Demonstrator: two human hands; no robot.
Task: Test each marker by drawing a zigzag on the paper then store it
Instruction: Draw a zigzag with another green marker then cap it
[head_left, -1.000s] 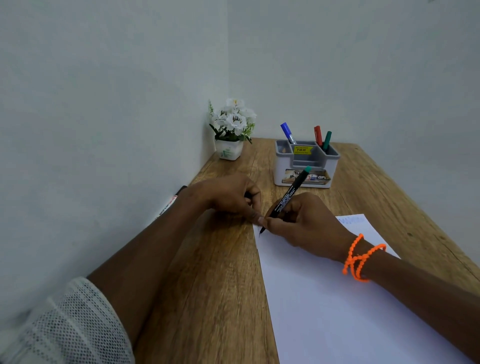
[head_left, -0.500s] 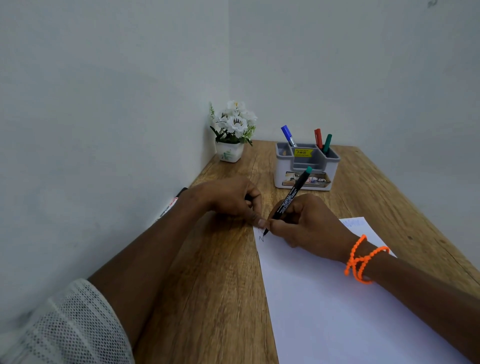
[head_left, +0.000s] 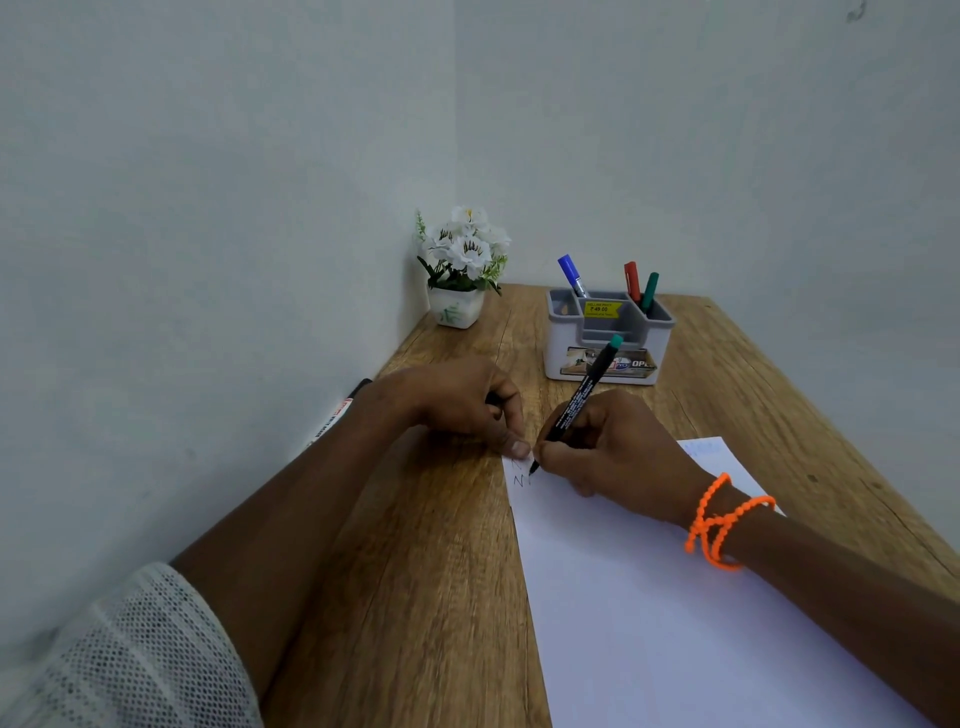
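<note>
White mesh sleeve (head_left: 140, 654) at near left, forearm running across the wooden bench (head_left: 415, 597) toward the middle. A marker (head_left: 337, 410) with a black cap lies against the left wall, mostly hidden behind that forearm. Far left corner: small white pot of white flowers (head_left: 462, 265). Left hand (head_left: 467, 400) rests knuckles-up on the bench, fingers curled under, one fingertip pressing the far-left corner of the paper (head_left: 675, 623); something dark shows inside the curl, cannot tell what. On the paper just beside that fingertip, a small zigzag mark (head_left: 518, 481). Right hand (head_left: 613, 447) grips a black pen-style marker with a green end (head_left: 576, 405), fingers and thumb pinched low on the barrel, tip touching the paper just right of the mark, barrel tilted away toward the far right. Behind the hands, a grey and white organiser (head_left: 605, 343) with a yellow price sticker; blue marker (head_left: 571, 274) stands in its left slot, red marker (head_left: 631, 280) and green marker (head_left: 649, 291) in the right slot. Orange beaded bracelet (head_left: 727, 519) on the right wrist.
</note>
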